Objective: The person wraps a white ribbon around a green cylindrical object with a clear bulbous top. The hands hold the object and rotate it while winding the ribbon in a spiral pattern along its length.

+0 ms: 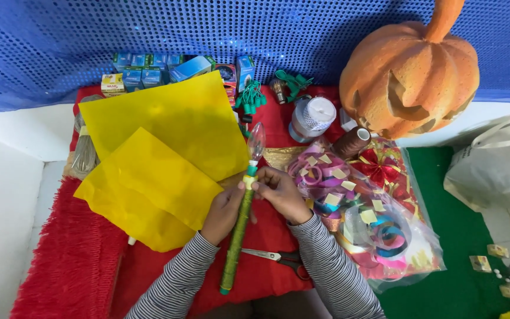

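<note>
A blue sequined cloth (149,29) is hanging across the back, and a red fringed mat (72,254) is covering the desk beneath the work. A large orange carved pumpkin (411,74) is sitting at the far right, and two yellow paper sheets (160,153) are lying overlapped on the mat's left half. A clear bag of coloured ribbon rolls (361,212) is resting just right of the hands. The left hand (222,212) is wrapping its grip around a long green-wound stick (237,236), which is slanting over the mat's middle, while the right hand (281,192) is pinching its grip on the stick's top, just below a clear bulb (256,142). Scissors (278,257) are lying near the right forearm
</note>
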